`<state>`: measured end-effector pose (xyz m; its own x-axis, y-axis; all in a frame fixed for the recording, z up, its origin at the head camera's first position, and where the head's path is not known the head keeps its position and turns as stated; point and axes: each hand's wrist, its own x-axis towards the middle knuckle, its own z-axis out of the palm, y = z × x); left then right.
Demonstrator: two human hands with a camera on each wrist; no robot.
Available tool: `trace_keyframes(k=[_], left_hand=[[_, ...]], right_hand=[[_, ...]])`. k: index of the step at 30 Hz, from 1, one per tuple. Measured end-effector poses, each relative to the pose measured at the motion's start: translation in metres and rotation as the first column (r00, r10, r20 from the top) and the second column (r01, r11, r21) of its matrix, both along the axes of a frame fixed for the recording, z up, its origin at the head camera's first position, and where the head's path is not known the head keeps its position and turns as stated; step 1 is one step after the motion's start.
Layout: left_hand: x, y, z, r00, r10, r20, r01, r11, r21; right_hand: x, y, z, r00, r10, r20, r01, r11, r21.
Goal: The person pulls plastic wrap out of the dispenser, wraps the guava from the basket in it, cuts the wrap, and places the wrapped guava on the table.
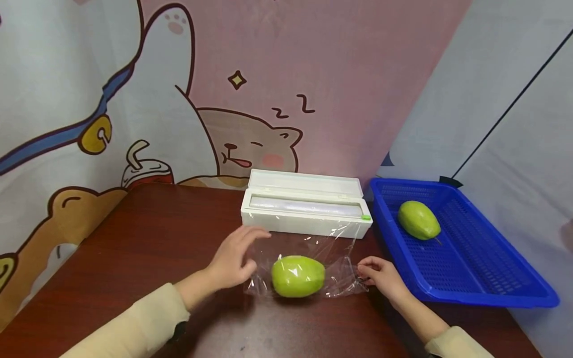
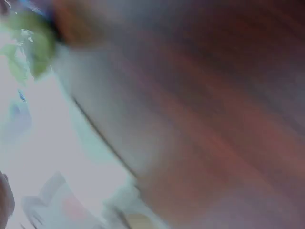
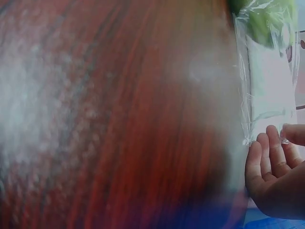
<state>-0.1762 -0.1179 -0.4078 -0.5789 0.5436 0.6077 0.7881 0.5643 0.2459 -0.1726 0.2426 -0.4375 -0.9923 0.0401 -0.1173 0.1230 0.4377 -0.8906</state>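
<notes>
A green oval fruit [image 1: 298, 276], papaya-like, lies on the table under a sheet of clear cling film [image 1: 337, 276]. The film reaches back to a white film box [image 1: 306, 226], whose lid stands raised. My right hand [image 1: 385, 279] pinches the film's right edge between thumb and fingers, also plain in the right wrist view. Left of the fruit, my left hand [image 1: 235, 258] is held with fingers spread and loosely bent, close to the film's left edge and gripping nothing visible. The left wrist view is blurred and shows the fruit [image 2: 35, 45] at its upper left.
To the right stands a blue plastic basket [image 1: 465, 263] with a second green fruit [image 1: 418, 220] inside. A green slider [image 1: 366, 217] sits at the right end of the film box. Behind the dark wooden table [image 1: 147, 238] hangs a cartoon-printed cloth [image 1: 340, 89].
</notes>
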Motion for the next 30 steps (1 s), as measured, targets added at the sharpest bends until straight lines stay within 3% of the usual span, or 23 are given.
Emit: trace_keyframes(k=[2,4,6,7,10,15,17,20,21,23,26,27,28,30], left_hand=[[0.005,0.014,0.004,0.988,-0.131,-0.081,0.118,0.982,-0.151],[0.01,0.023,0.001,0.969,-0.224,-0.099,0.178,0.922,-0.345],[0.012,0.025,-0.003,0.964,-0.257,-0.061,0.203,0.868,-0.454],[0.011,0.024,-0.006,0.967,-0.251,-0.033,0.206,0.855,-0.475],[0.006,0.019,-0.008,0.968,-0.229,0.098,0.249,0.872,-0.422],[-0.003,0.014,-0.012,0.935,-0.241,0.261,0.315,0.903,-0.292],[-0.005,0.012,-0.014,0.923,-0.232,0.307,0.313,0.916,-0.25],[-0.007,0.011,-0.015,0.901,-0.208,0.381,0.302,0.931,-0.206],[-0.008,0.011,-0.015,0.893,-0.2,0.403,0.298,0.934,-0.197],[-0.009,0.011,-0.014,0.878,-0.189,0.44,0.294,0.938,-0.184],[-0.009,0.012,-0.013,0.862,-0.186,0.472,0.297,0.939,-0.173],[-0.009,0.013,-0.013,0.859,-0.188,0.476,0.299,0.939,-0.168],[-0.009,0.014,-0.013,0.856,-0.192,0.48,0.302,0.94,-0.161],[-0.01,0.015,-0.014,0.85,-0.202,0.487,0.309,0.939,-0.149]], right_hand=[[0.001,0.0,0.0,1.0,-0.003,-0.005,0.003,1.0,-0.004],[0.001,0.0,0.0,1.0,0.011,-0.008,-0.011,1.0,-0.007],[0.001,0.0,-0.001,1.0,0.017,-0.011,-0.017,1.0,-0.009],[0.001,0.0,-0.001,1.0,0.018,-0.01,-0.018,1.0,-0.007],[0.001,0.004,-0.001,1.0,0.008,-0.005,-0.008,1.0,0.015],[0.002,0.011,-0.001,1.0,-0.019,-0.005,0.02,0.998,0.062],[0.003,0.011,0.001,0.998,-0.035,-0.055,0.041,0.993,0.112],[0.007,0.006,0.008,0.973,-0.041,-0.226,0.097,0.966,0.241],[0.008,0.003,0.01,0.953,-0.028,-0.303,0.113,0.957,0.267],[0.014,-0.006,0.015,0.886,0.039,-0.461,0.115,0.947,0.3],[0.023,-0.023,0.021,0.744,0.258,-0.616,-0.011,0.927,0.375],[0.025,-0.029,0.022,0.688,0.359,-0.631,-0.071,0.898,0.433],[0.028,-0.035,0.023,0.634,0.461,-0.62,-0.118,0.851,0.512],[0.033,-0.046,0.024,0.54,0.647,-0.539,-0.184,0.715,0.674]])
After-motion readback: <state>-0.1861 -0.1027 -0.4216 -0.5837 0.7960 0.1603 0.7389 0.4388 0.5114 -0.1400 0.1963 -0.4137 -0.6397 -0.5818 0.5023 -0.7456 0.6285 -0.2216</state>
